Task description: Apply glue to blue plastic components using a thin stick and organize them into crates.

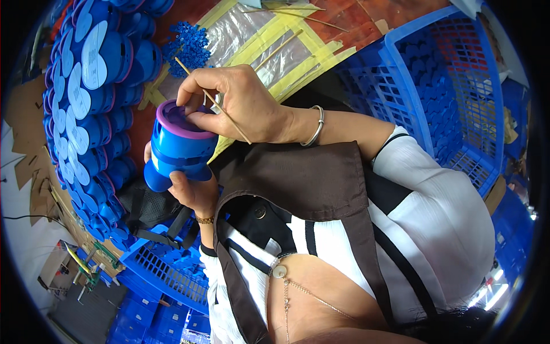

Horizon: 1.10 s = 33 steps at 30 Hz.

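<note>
My left hand point(195, 194) is wrapped round the lower part of a blue plastic cup-shaped part point(182, 148) with a purple rim and rounded feet-like lobes at its base. The part is tilted, its mouth toward my right hand point(243, 103). That hand is closed, with a thin wooden stick point(229, 118) lying across its fingers. Its thumb and fingertips reach into the purple-rimmed opening; whatever they touch inside is hidden. Beyond the cup, a heap of small blue pieces point(189, 47) rests on the table.
Stacked blue cup-shaped parts point(109, 57) with purple rims line the left. Yellow tape point(275, 86) frames clear plastic sheeting on the red-brown tabletop point(355, 20), where more thin sticks point(281, 49) lie. A blue crate point(412, 109) of blue parts stands at right; another blue basket point(166, 275) sits lower left.
</note>
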{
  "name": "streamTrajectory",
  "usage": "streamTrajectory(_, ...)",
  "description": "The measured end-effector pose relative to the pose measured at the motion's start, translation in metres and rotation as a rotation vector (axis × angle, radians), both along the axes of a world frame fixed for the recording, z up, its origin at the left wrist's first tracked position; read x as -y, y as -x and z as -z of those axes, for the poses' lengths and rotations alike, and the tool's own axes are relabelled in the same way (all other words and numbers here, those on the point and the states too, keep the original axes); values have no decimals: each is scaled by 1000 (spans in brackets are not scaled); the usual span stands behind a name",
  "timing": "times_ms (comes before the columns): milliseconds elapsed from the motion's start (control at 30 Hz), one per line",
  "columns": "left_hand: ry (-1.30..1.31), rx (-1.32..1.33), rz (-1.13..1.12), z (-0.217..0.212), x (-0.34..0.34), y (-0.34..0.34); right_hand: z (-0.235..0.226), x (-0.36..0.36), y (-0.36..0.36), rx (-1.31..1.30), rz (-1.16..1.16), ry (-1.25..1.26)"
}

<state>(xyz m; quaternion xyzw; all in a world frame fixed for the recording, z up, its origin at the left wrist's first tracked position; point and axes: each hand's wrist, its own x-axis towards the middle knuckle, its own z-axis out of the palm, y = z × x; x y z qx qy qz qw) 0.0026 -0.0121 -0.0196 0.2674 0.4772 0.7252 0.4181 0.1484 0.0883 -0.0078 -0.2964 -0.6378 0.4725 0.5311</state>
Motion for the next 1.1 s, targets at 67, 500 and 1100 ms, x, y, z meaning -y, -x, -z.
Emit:
streamTrajectory(67,2,3,-1,6,5,5,-2,1,0,-35,-22,79)
streamTrajectory(500,-231,-92,56,1,-7,-10,-7,12,1,-222,20,172)
streamTrajectory(1100,412,-1481,-842,-91,125,179,-4,7,0,-105,-35,320)
